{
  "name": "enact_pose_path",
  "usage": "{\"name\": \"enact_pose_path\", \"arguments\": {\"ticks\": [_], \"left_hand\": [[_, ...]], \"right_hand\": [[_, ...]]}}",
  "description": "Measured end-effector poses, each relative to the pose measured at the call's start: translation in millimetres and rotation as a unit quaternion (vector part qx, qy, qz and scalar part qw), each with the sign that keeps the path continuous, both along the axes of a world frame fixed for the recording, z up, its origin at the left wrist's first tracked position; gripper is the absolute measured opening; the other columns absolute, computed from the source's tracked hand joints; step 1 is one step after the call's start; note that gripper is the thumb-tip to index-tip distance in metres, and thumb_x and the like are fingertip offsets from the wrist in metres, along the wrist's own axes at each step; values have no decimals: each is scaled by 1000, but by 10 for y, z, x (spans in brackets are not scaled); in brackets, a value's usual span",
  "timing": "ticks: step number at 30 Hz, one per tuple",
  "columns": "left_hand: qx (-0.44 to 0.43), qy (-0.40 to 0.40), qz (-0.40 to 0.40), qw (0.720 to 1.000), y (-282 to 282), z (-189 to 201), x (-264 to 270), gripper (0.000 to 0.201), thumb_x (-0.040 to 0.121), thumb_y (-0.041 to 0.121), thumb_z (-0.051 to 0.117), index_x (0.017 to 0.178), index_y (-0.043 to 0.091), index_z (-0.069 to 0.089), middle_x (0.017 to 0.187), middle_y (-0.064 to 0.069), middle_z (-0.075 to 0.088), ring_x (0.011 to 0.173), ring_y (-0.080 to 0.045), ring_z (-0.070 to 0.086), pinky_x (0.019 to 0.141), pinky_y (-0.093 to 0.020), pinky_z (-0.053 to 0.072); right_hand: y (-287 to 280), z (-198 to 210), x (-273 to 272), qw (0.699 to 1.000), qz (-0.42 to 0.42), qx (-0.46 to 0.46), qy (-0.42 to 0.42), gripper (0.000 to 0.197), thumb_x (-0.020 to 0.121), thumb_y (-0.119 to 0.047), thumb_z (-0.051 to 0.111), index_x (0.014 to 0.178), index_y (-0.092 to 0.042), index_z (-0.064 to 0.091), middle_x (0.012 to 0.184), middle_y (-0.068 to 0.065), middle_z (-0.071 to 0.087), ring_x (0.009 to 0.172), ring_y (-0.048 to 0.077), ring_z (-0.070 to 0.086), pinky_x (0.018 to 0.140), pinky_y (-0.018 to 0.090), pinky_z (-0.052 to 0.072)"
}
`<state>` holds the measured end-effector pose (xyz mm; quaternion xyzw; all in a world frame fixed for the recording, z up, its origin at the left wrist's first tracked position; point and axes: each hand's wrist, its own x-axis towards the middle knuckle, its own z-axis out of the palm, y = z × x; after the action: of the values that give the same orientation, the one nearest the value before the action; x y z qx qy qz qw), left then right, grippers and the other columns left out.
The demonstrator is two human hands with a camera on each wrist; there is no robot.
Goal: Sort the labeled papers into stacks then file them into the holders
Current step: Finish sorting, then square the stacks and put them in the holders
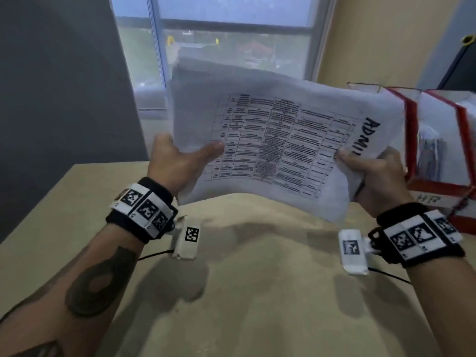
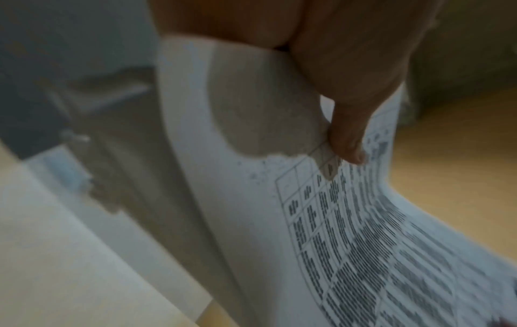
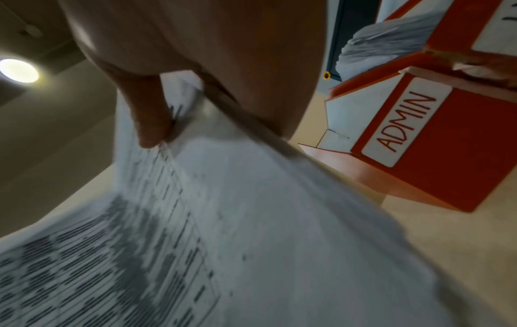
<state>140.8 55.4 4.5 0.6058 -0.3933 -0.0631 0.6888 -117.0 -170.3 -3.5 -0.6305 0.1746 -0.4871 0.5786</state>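
Observation:
I hold a stack of white papers (image 1: 278,140) up over the table, its top sheet printed with a table and hand-lettered "ADMI…" along the right edge. My left hand (image 1: 177,161) grips the stack's left edge, thumb lying on the print. My right hand (image 1: 371,173) grips the right edge, thumb over the lettering. The left wrist view shows the thumb (image 2: 347,137) on the sheet (image 2: 349,243); the right wrist view shows the thumb (image 3: 148,119) pinching the papers (image 3: 223,221). Red-and-white file holders (image 1: 438,140) stand at the right, one labelled ADMIN (image 3: 405,124), another marked "HR" (image 1: 428,199).
The beige table (image 1: 244,279) stretches below the papers. A window (image 1: 226,39) lies behind, a grey panel (image 1: 59,81) at the left. A holder behind the ADMIN one carries papers (image 3: 383,42). A dark object (image 1: 461,65) stands at the far right.

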Motion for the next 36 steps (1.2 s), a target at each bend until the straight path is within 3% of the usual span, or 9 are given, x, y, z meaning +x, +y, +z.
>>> {"name": "enact_pose_path", "arguments": {"ticks": [4, 8, 14, 18, 25, 29, 32, 34, 36], "left_hand": [[19, -5, -3, 1000, 18, -141, -49, 37, 72, 23, 93, 101, 6, 78, 93, 1, 82, 86, -15, 79, 76, -30, 64], [95, 61, -40, 993, 191, -542, 111, 52, 63, 23, 93, 109, 7, 77, 107, -4, 80, 102, -22, 77, 94, -50, 61], [83, 84, -83, 990, 205, -670, 163, 56, 69, 3, 92, 121, 11, 73, 119, -12, 77, 112, -33, 73, 97, -56, 57], [82, 123, -86, 985, 188, -761, 137, 66, 58, 20, 99, 119, 8, 75, 118, -12, 77, 111, -33, 73, 99, -58, 56], [62, 162, -51, 983, 94, -674, 31, 51, 62, 18, 96, 108, 6, 76, 106, -12, 80, 101, -32, 77, 97, -56, 58], [90, 158, -64, 981, 115, -730, 94, 90, 37, 48, 105, 114, 9, 76, 111, -10, 79, 105, -31, 75, 100, -57, 57], [146, 76, 70, 984, 82, -414, 51, 126, 34, 56, 101, 142, 11, 53, 133, -7, 64, 124, -25, 62, 112, -50, 49], [160, -120, 190, 961, 42, -31, -51, 135, 41, 63, 96, 153, 18, 35, 152, -7, 40, 140, -25, 42, 121, -44, 36], [167, -349, 170, 907, -51, 384, -252, 124, 50, 76, 88, 151, 23, 38, 152, -5, 42, 140, -25, 42, 121, -48, 35]], "right_hand": [[-40, -85, 1, 1000, 4, 4, 4, 27, 91, 5, 69, 117, 2, 68, 108, 8, 79, 100, 28, 76, 83, 38, 62], [-112, -419, -83, 997, 49, 25, 45, 65, 70, -14, 88, 127, 7, 63, 122, 22, 73, 112, 43, 70, 95, 57, 58], [-77, -533, -17, 996, 71, 4, 45, 60, 73, 8, 77, 130, 12, 58, 122, 28, 71, 111, 47, 70, 93, 64, 57], [-29, -586, -3, 996, 59, 4, 69, 60, 70, 5, 81, 127, 8, 62, 122, 25, 73, 111, 44, 71, 95, 65, 56], [-45, -475, 25, 996, 52, 6, 75, 54, 68, 3, 85, 119, 7, 68, 118, 23, 75, 107, 44, 73, 94, 66, 56], [36, -482, -15, 992, 43, -18, 119, 51, 68, 1, 85, 117, 3, 70, 114, 18, 77, 105, 37, 75, 93, 65, 58], [109, -252, -47, 987, 23, -67, 145, 40, 76, 3, 84, 113, -3, 73, 109, 11, 79, 101, 29, 77, 90, 57, 62], [167, 89, -39, 980, 12, -123, 156, 36, 76, 0, 86, 109, -12, 74, 106, 5, 80, 98, 20, 78, 87, 47, 64], [267, 510, 33, 960, 19, -209, 182, 36, 74, -3, 89, 103, -20, 75, 98, -1, 79, 92, 7, 77, 82, 32, 65]]}}
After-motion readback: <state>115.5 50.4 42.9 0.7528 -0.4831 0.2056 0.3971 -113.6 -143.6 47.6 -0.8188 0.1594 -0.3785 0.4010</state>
